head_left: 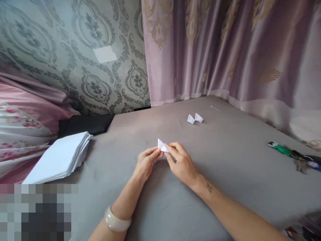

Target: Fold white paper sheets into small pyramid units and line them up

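Over grey cloth [120, 132] — L hand [146, 162] + R hand [182, 164] pinch paper [161, 145], prob. mid-fold; 2 pcs [191, 119] beyond look done — stack [59, 154] unfolded.

A small, white, folded piece of paper [161, 145] is held between the fingertips of the left hand [145, 163] and the right hand [182, 164]. Its sharp triangular tip points upward at the left, above a lower, flatter part reaching rightward. Flat faces meet at creases, and fingers partly cover both sides.
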### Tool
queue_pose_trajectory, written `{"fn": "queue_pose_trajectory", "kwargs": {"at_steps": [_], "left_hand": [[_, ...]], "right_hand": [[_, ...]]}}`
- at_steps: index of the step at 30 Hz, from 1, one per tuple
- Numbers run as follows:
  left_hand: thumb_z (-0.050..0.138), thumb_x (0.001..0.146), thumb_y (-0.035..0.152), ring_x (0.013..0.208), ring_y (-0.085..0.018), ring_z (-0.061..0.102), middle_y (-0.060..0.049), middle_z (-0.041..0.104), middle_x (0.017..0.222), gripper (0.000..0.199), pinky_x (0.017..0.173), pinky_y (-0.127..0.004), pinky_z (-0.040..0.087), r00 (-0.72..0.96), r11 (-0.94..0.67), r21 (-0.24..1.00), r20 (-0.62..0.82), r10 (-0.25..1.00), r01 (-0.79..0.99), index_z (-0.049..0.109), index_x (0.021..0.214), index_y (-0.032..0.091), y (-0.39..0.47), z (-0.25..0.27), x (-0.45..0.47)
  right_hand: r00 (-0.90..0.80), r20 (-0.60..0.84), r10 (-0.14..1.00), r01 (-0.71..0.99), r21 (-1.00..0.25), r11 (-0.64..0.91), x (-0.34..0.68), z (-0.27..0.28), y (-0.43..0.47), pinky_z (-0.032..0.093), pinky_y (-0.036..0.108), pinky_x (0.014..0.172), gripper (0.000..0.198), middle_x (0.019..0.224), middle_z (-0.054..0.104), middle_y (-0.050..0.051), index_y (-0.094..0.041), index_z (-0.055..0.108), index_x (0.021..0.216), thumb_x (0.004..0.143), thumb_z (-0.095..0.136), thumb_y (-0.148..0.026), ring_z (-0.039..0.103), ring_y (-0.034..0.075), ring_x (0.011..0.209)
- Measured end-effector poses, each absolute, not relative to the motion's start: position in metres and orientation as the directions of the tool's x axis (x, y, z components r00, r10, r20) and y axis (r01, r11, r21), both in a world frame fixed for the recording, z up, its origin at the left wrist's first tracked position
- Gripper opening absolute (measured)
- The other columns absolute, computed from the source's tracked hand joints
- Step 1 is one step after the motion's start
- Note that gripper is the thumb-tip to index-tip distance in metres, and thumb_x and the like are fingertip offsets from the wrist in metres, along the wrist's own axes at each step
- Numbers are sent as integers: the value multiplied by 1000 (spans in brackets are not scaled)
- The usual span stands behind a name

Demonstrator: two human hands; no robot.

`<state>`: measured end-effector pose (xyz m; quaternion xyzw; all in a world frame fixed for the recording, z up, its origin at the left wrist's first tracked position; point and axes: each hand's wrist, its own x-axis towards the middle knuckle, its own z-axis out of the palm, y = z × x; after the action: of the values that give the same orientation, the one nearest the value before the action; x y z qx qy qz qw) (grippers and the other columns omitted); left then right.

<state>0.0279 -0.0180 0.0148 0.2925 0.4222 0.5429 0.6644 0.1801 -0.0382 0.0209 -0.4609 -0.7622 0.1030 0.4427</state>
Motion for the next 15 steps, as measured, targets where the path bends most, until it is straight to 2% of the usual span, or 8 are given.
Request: {"fn": "queue_pose_trajectory", "kwargs": {"at_steps": [5, 8, 12, 15], "left_hand": [[84, 55, 21, 70, -13, 67, -7, 72, 79, 30, 78, -27, 55, -11, 227, 855, -262, 965, -467, 73, 81, 10, -17, 12, 30], [84, 56, 23, 73, -14, 67, -7, 73, 81, 30, 80, -27, 54, -51, 202, 869, -251, 967, -451, 73, 81, 11, -16, 10, 29], [81, 60, 27, 76, -15, 67, -7, 73, 86, 29, 80, -27, 52, -60, 163, 913, -200, 978, -375, 74, 85, 13, -17, 8, 28], [78, 63, 32, 76, -16, 65, -6, 73, 84, 28, 75, -27, 51, -85, 106, 966, -129, 988, -234, 75, 85, 15, -19, 9, 30]], "right_hand": [[-249, 544, 801, 686, -485, 543, 180, 24, -40, 49, 41, 85, 39, 106, 56, 12, -20, 51, 129, 91, 44, -19, 54, 23, 96], [-273, 528, 804, 671, -495, 553, 178, 26, -43, 49, 40, 85, 39, 105, 56, 11, -20, 51, 128, 90, 43, -18, 54, 23, 96], [-221, 526, 821, 554, -625, 550, 176, 26, -42, 47, 35, 85, 32, 102, 60, 9, -22, 57, 118, 91, 40, -18, 56, 20, 96], [-89, 457, 885, 463, -768, 443, 176, 22, -37, 48, 30, 77, 20, 91, 64, 6, -21, 63, 98, 90, 44, -24, 58, 17, 79]]}}
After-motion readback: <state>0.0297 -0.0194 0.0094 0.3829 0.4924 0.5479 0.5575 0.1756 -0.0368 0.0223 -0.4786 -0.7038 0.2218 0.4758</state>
